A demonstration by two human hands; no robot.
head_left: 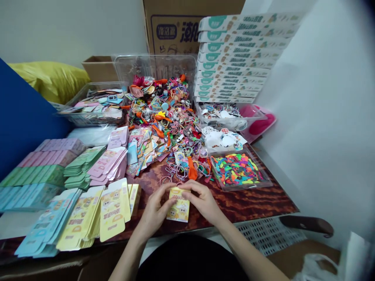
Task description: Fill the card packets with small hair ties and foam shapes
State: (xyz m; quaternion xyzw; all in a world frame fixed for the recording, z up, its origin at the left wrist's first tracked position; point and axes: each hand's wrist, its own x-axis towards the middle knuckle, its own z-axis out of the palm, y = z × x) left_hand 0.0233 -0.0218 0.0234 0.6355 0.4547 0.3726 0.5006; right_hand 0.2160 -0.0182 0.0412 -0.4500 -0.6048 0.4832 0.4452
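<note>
A small yellow printed box (pixel 179 208) stands at the table's front edge, between my two hands. My left hand (pixel 158 210) grips its left side, thumb on the front face and fingers curled over the top. From the right, my right hand (pixel 202 199) grips the same box, its thumb near the upper right corner. A bit of a pinkish band shows at the box's top, partly hidden by my fingers. Just behind lie loose hair ties and an orange balloon (pixel 192 168). Flat yellow boxes (pixel 113 210) lie to the left of my left hand.
A heap of trinkets (pixel 166 105) spills from a clear bin, with cards (pixel 149 150) before it. Folded coloured boxes (pixel 43 168) line the left. On the right are a tray of bright small pieces (pixel 238 169), stickers (pixel 224 138) and stacked white boxes (pixel 234 58).
</note>
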